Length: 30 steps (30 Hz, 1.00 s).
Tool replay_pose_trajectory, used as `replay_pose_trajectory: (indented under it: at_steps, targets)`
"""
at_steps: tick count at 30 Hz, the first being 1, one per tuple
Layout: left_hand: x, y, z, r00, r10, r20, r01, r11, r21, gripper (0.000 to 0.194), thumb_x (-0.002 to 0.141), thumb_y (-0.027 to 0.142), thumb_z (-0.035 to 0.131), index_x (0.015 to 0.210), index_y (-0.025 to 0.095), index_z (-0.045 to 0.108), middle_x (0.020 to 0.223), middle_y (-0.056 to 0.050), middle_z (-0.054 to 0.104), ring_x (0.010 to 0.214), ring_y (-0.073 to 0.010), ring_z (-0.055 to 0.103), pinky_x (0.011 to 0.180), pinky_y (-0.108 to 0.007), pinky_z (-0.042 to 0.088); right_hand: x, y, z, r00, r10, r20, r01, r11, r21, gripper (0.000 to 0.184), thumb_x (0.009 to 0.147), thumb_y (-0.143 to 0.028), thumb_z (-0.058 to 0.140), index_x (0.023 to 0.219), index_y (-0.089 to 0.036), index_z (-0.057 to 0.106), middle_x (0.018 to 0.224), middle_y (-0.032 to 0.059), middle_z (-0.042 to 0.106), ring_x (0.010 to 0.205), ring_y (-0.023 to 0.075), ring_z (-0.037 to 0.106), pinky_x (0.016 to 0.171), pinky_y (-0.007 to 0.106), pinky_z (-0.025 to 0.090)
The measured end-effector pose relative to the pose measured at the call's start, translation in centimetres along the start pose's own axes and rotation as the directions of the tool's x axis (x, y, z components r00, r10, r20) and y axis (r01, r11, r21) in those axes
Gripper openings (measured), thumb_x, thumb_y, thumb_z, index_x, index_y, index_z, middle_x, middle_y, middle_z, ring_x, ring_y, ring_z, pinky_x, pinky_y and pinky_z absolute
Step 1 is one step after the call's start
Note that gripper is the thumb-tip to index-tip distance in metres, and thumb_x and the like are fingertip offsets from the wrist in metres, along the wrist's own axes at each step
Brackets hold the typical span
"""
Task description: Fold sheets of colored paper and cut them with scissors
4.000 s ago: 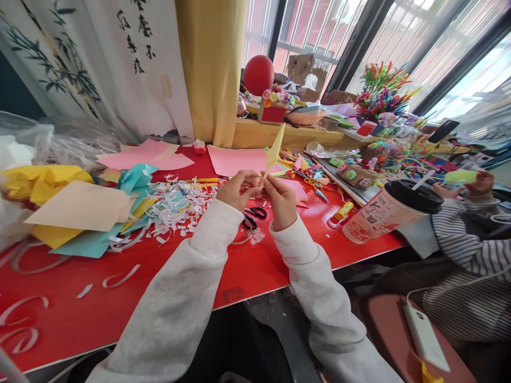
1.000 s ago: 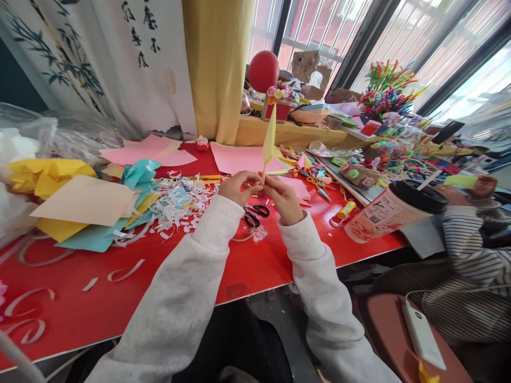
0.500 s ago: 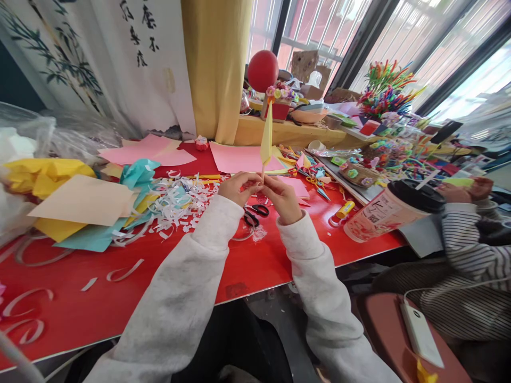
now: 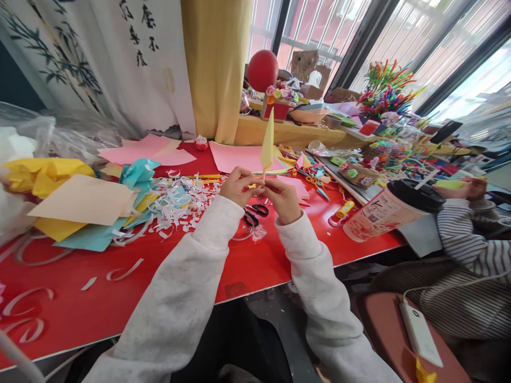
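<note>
A pale yellow folded paper piece [image 4: 268, 141] stands upright, its long point upward, on a thin stem pinched from below. My right hand [image 4: 283, 199] grips the stem between thumb and fingertips. My left hand [image 4: 239, 186] is closed too, its fingertips meeting the right ones at the stem's base; what lies between the tips is mostly hidden. Just below the hands, black-handled scissors [image 4: 251, 217] lie on the red table [image 4: 255, 266]. A heap of white paper shreds [image 4: 179, 205] is left of my left hand.
A drink cup [image 4: 383, 215] with a black lid stands at the right edge. Beyond it a co-worker's striped sleeve [image 4: 459, 229] shows. Coloured paper sheets [image 4: 83, 199] lie left, a glue stick [image 4: 344, 209] right, pink paper [image 4: 239, 157] at the back.
Over the last seconds the yellow paper has turned about its stem, showing a narrower, then a slightly wider face. Both hands stay together, with my left fingers now raised a little.
</note>
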State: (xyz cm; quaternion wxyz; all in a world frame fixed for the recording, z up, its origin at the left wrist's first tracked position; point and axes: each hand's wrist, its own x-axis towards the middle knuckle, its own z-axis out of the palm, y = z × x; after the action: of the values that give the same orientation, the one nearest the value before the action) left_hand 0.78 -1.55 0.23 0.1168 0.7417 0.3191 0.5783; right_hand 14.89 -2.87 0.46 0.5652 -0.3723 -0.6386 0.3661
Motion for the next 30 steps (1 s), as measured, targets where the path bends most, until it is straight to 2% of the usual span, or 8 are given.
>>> replay_pose_trajectory:
  at_steps: [9, 14, 16, 19, 22, 25, 30]
  targets:
    - [-0.3, -0.21, 0.03, 0.997, 0.066, 0.035, -0.068, 0.996, 0.063, 0.013, 0.073, 0.025, 0.066, 0.086, 0.021, 0.068, 0.08, 0.001, 0.047, 0.075, -0.0105, 0.053, 0.07, -0.023, 0.048, -0.05, -0.53, 0.11, 0.997, 0.075, -0.006, -0.074, 0.995, 0.061, 0.014, 0.065, -0.027, 0.064, 0.074, -0.017, 0.067, 0.06, -0.0012, 0.062, 0.052, 0.0119, 0.057, 0.056, 0.028, 0.05]
    - [-0.23, 0.34, -0.25, 0.996, -0.015, 0.083, 0.012, 0.999, 0.039, 0.041, 0.075, 0.024, 0.064, 0.115, 0.026, 0.054, 0.089, 0.002, 0.047, 0.076, -0.0095, 0.054, 0.072, -0.022, 0.048, 0.0, -0.82, -0.07, 0.984, 0.179, -0.011, -0.177, 0.981, 0.079, 0.016, 0.061, -0.028, 0.066, 0.071, -0.016, 0.067, 0.053, -0.0016, 0.061, 0.048, 0.0121, 0.057, 0.053, 0.028, 0.051]
    - [-0.16, 0.43, -0.34, 0.997, 0.012, 0.077, -0.015, 0.999, 0.045, 0.036, 0.072, 0.025, 0.067, 0.107, 0.023, 0.058, 0.088, 0.001, 0.048, 0.078, -0.0109, 0.054, 0.072, -0.024, 0.048, 0.01, -0.83, -0.11, 0.982, 0.189, 0.0, -0.188, 0.977, 0.103, 0.017, 0.06, -0.029, 0.067, 0.07, -0.015, 0.067, 0.051, -0.0019, 0.06, 0.047, 0.0119, 0.057, 0.052, 0.027, 0.051]
    - [-0.2, 0.27, -0.25, 0.988, 0.106, 0.115, -0.118, 0.987, 0.106, 0.022, 0.07, 0.022, 0.069, 0.091, 0.02, 0.063, 0.085, 0.0, 0.05, 0.082, -0.0139, 0.053, 0.077, -0.027, 0.046, 0.02, -0.76, -0.12, 0.981, 0.195, -0.002, -0.193, 0.973, 0.123, 0.016, 0.06, -0.03, 0.067, 0.066, -0.015, 0.066, 0.05, -0.0022, 0.06, 0.044, 0.0109, 0.055, 0.05, 0.027, 0.05]
    - [-0.32, 0.0, -0.12, 0.978, 0.151, 0.146, -0.173, 0.973, 0.154, 0.016, 0.072, 0.018, 0.066, 0.088, 0.019, 0.063, 0.084, -0.001, 0.052, 0.082, -0.015, 0.052, 0.078, -0.029, 0.045, 0.09, -0.55, -0.17, 0.976, 0.217, 0.011, -0.217, 0.968, 0.127, 0.018, 0.058, -0.032, 0.069, 0.063, -0.015, 0.065, 0.049, -0.0023, 0.059, 0.043, 0.0107, 0.055, 0.05, 0.027, 0.05]
    - [-0.38, -0.2, -0.16, 0.979, 0.151, 0.135, -0.173, 0.97, 0.17, 0.012, 0.075, 0.018, 0.063, 0.087, 0.019, 0.062, 0.083, -0.001, 0.053, 0.082, -0.015, 0.052, 0.078, -0.028, 0.044, 0.19, -0.24, -0.3, 0.975, 0.213, 0.069, -0.222, 0.962, 0.159, 0.023, 0.058, -0.035, 0.072, 0.068, -0.015, 0.066, 0.054, -0.0018, 0.061, 0.05, 0.012, 0.059, 0.057, 0.029, 0.053]
    - [-0.38, -0.29, -0.35, 0.988, 0.084, 0.129, -0.101, 0.986, 0.131, 0.015, 0.08, 0.025, 0.058, 0.093, 0.019, 0.062, 0.088, -0.002, 0.056, 0.083, -0.0142, 0.054, 0.077, -0.027, 0.045, 0.24, -0.09, -0.57, 0.955, 0.232, 0.185, -0.275, 0.927, 0.256, 0.035, 0.058, -0.038, 0.075, 0.084, -0.016, 0.067, 0.076, 0.0012, 0.067, 0.071, 0.0151, 0.065, 0.075, 0.033, 0.054]
